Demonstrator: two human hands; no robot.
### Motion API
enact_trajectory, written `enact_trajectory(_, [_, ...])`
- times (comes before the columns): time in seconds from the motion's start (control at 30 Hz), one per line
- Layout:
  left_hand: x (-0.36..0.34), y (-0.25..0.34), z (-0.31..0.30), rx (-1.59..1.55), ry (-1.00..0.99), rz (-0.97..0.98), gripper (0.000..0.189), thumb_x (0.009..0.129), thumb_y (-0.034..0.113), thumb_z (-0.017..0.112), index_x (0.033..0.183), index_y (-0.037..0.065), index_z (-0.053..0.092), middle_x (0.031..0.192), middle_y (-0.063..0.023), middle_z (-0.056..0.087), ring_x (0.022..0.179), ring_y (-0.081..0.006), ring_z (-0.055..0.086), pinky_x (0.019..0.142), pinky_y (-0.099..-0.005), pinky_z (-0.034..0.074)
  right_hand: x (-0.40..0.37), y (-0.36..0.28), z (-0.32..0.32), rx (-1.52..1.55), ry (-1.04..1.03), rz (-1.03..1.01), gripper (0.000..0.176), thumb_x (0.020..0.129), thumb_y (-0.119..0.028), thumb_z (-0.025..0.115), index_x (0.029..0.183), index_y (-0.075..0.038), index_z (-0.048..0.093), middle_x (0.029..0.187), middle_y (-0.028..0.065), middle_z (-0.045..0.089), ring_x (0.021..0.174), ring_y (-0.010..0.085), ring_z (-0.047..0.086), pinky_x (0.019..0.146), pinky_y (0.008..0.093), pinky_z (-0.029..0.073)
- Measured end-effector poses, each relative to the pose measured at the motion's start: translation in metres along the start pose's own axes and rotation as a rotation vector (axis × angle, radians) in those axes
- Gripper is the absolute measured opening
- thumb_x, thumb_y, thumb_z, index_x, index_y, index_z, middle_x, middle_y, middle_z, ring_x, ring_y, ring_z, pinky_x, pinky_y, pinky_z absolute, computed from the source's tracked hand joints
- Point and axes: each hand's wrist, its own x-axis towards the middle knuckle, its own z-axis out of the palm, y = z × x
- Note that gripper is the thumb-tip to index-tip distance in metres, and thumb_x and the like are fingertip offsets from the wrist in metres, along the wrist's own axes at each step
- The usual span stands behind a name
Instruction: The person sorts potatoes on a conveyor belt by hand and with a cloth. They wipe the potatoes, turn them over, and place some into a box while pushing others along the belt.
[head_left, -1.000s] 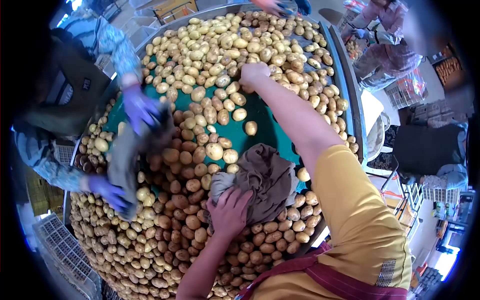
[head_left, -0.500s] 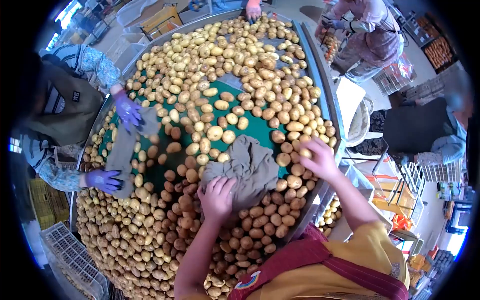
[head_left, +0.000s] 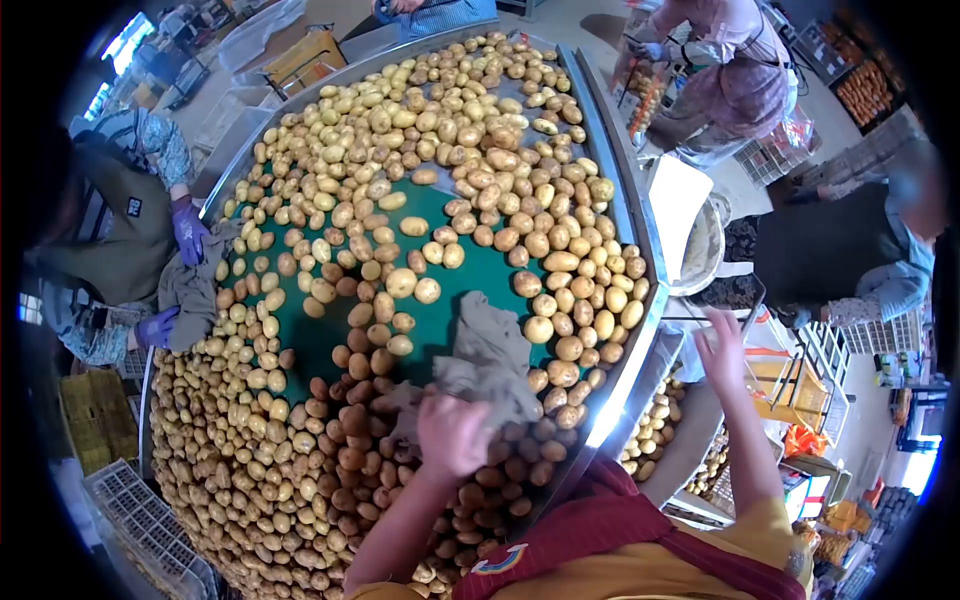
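Note:
Potatoes (head_left: 470, 130) cover much of the table, around bare patches of its green surface (head_left: 310, 350). A crumpled grey-brown cloth (head_left: 490, 350) lies among them near the table's front. My left hand (head_left: 455, 435) grips the near part of this cloth, its fingers curled and partly hidden. Beyond the table's right edge, my right hand (head_left: 722, 350) is raised with fingers apart, and no potato shows in it. Below it and to its left, more potatoes (head_left: 650, 430) sit in a container beside the table.
A metal rim (head_left: 625, 385) runs along the table's right side. At the left, a co-worker's purple-gloved hands (head_left: 188, 232) hold another grey cloth (head_left: 190, 290). A white bucket (head_left: 705, 250) stands right of the table. Other people work at the back and right. Crates (head_left: 140, 515) stand lower left.
My right hand has moved right, from a potato at the table edge to outside the rim. My left hand has closed on the cloth, which has shifted. The co-worker's gloves and cloth have drawn back left.

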Motion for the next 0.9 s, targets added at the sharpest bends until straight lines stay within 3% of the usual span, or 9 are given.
enact_trajectory(0.1, [-0.008, 0.005, 0.02, 0.105, -0.152, 0.098, 0.028, 0.077, 0.028, 0.069, 0.103, 0.015, 0.068, 0.076, 0.0013, 0.06, 0.078, -0.0206, 0.057, 0.073, -0.0427, 0.04, 0.158, -0.102, 0.075, 0.417, 0.01, -0.198, 0.032, 0.089, -0.017, 0.074, 0.117, -0.002, 0.064, 0.107, 0.0175, 0.064, 0.098, 0.0371, 0.065, 0.086, 0.0424, 0.053])
enact_trajectory(0.23, [-0.015, 0.005, 0.022, 0.267, -0.183, 0.038, 0.028, 0.073, 0.026, 0.074, 0.1, 0.019, 0.07, 0.078, 0.0039, 0.06, 0.075, -0.0172, 0.056, 0.071, -0.039, 0.04, 0.321, -0.183, 0.209, 0.306, 0.016, -0.236, 0.053, 0.087, -0.041, 0.073, 0.126, -0.008, 0.059, 0.115, 0.0229, 0.062, 0.101, 0.0412, 0.066, 0.089, 0.0474, 0.054])
enact_trajectory(0.3, [-0.018, 0.001, 0.023, 0.313, -0.106, 0.016, 0.028, 0.074, 0.025, 0.074, 0.101, 0.02, 0.07, 0.079, 0.0046, 0.061, 0.075, -0.0168, 0.056, 0.071, -0.0395, 0.04, 0.361, -0.216, 0.241, 0.267, -0.215, -0.115, 0.051, 0.087, -0.038, 0.072, 0.127, -0.011, 0.057, 0.121, 0.0242, 0.059, 0.107, 0.043, 0.064, 0.092, 0.0496, 0.053])
enact_trajectory(0.4, [-0.022, 0.001, 0.024, 0.303, -0.136, -0.002, 0.028, 0.074, 0.024, 0.074, 0.102, 0.02, 0.07, 0.081, 0.0052, 0.062, 0.076, -0.0162, 0.056, 0.071, -0.0401, 0.04, 0.36, -0.228, 0.255, 0.179, -0.243, -0.161, 0.04, 0.091, -0.031, 0.063, 0.125, -0.015, 0.051, 0.122, 0.0238, 0.058, 0.106, 0.044, 0.064, 0.091, 0.05, 0.053])
enact_trajectory(0.53, [-0.027, 0.002, 0.012, 0.259, -0.16, -0.016, 0.027, 0.08, 0.023, 0.07, 0.106, 0.018, 0.067, 0.082, 0.0046, 0.058, 0.078, -0.0165, 0.056, 0.073, -0.041, 0.04, 0.264, -0.201, 0.159, 0.386, 0.1, -0.359, 0.031, 0.089, -0.027, 0.063, 0.115, -0.01, 0.061, 0.097, 0.0164, 0.064, 0.092, 0.0371, 0.066, 0.08, 0.0465, 0.052])
enact_trajectory(0.6, [-0.025, 0.005, 0.006, 0.225, -0.173, -0.052, 0.028, 0.081, 0.024, 0.07, 0.107, 0.018, 0.066, 0.08, 0.0044, 0.057, 0.078, -0.0162, 0.057, 0.074, -0.0416, 0.04, 0.191, -0.15, 0.101, 0.305, 0.126, -0.377, 0.029, 0.086, -0.025, 0.065, 0.108, -0.006, 0.064, 0.092, 0.016, 0.063, 0.079, 0.0369, 0.064, 0.07, 0.0441, 0.052])
enact_trajectory(0.77, [-0.02, 0.02, 0.002, 0.02, -0.014, -0.224, 0.029, 0.081, 0.015, 0.069, 0.109, 0.011, 0.069, 0.092, -0.0078, 0.069, 0.084, -0.0301, 0.064, 0.079, -0.0441, 0.047, -0.035, 0.006, -0.023, -0.221, -0.018, -0.122, 0.024, 0.076, -0.019, 0.063, 0.096, -0.007, 0.063, 0.088, 0.0153, 0.063, 0.088, 0.038, 0.061, 0.08, 0.0465, 0.048])
enact_trajectory(0.83, [-0.01, 0.037, -0.013, -0.117, 0.057, -0.299, 0.027, 0.082, 0.015, 0.073, 0.107, 0.006, 0.069, 0.091, -0.0143, 0.07, 0.083, -0.0344, 0.065, 0.073, -0.0441, 0.049, -0.114, 0.061, -0.052, -0.416, -0.258, 0.126, 0.043, 0.076, -0.024, 0.07, 0.116, -0.008, 0.064, 0.1, 0.0164, 0.064, 0.098, 0.0372, 0.061, 0.087, 0.048, 0.048])
enact_trajectory(0.9, [-0.002, 0.058, -0.021, -0.349, 0.136, -0.475, 0.026, 0.09, 0.016, 0.068, 0.111, 0.0, 0.069, 0.094, -0.0179, 0.07, 0.083, -0.0349, 0.067, 0.077, -0.0424, 0.052, -0.159, 0.037, -0.067, -0.771, -0.161, 0.077, 0.076, 0.073, -0.031, 0.078, 0.142, -0.012, 0.052, 0.116, 0.0172, 0.061, 0.112, 0.037, 0.058, 0.098, 0.0518, 0.044])
